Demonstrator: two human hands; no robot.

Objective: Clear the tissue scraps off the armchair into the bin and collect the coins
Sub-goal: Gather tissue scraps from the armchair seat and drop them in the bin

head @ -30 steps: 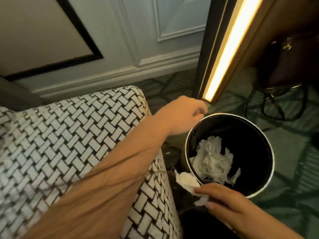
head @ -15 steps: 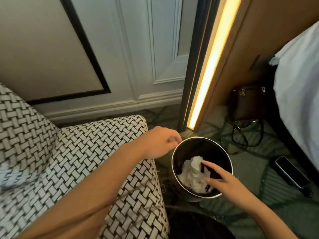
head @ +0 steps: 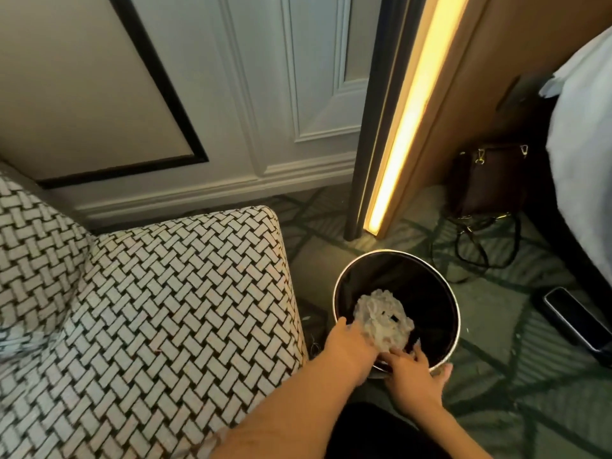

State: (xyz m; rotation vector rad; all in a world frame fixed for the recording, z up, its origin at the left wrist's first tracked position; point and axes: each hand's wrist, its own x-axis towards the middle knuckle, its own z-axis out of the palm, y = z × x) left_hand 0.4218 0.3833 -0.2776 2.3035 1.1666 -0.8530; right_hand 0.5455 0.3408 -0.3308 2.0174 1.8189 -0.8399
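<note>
Tissue scraps [head: 382, 318] (one crumpled white wad) are shown inside the black bin [head: 425, 281], which is stood on the carpet [head: 516, 412] just beside the armchair [head: 165, 293]. The left hand [head: 351, 346] is placed over the near rim against the wad; its fingers are hidden, so its grip cannot be told. The right hand [head: 414, 371] is laid on the same rim, with fingers spread inside and thumb outside. A handbag [head: 490, 180] and a phone [head: 573, 318] are seen beyond.

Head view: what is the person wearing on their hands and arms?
The left hand and right hand are bare: no gloves, watch or bracelet shows. Both forearms are uncovered too; no sleeve reaches into the frame.
</note>
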